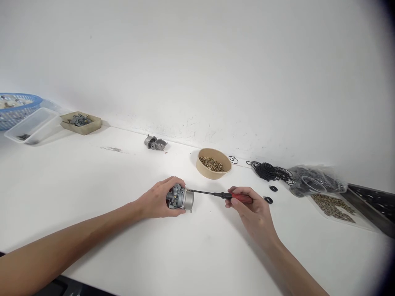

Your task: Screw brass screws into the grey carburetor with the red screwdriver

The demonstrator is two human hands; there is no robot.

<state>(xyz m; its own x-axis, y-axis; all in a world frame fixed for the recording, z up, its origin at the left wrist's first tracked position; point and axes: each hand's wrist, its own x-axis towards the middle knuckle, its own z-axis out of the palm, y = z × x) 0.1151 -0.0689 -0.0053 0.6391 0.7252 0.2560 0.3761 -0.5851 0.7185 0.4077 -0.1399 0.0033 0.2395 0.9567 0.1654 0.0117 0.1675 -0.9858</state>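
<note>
On a white workbench (92,213) set against a white wall, a person's left hand (157,201) is wrapped around a small grey metal carburetor (179,198), pinning it on its side on the bench top near the middle of the view, the fingers curled over its top and the thumb beneath. The right hand (251,211) is closed on the red handle of a screwdriver (226,195), whose thin dark shaft runs level to the left until its tip meets the upper right face of the carburetor. Just behind the two hands, a tan paper bowl (213,163) holds a heap of small brass-coloured parts. To its right, a tangle of thin black rings (270,170) lies near the wall, beside a clear plastic bag (314,183) stuffed with more of the same, and two loose black rubber grommets (268,200) sit on the bench just beyond the right hand. A second heap of brass-coloured parts (331,205) rests on clear plastic at the far right, next to a dark tray (375,205) at the bench's edge. Another grey carburetor body (155,143) lies alone close to the wall. At the far left stand a shallow tan tray (82,123) of metal pieces, a clear plastic tub (33,125) and a blue basket (15,109).
</note>
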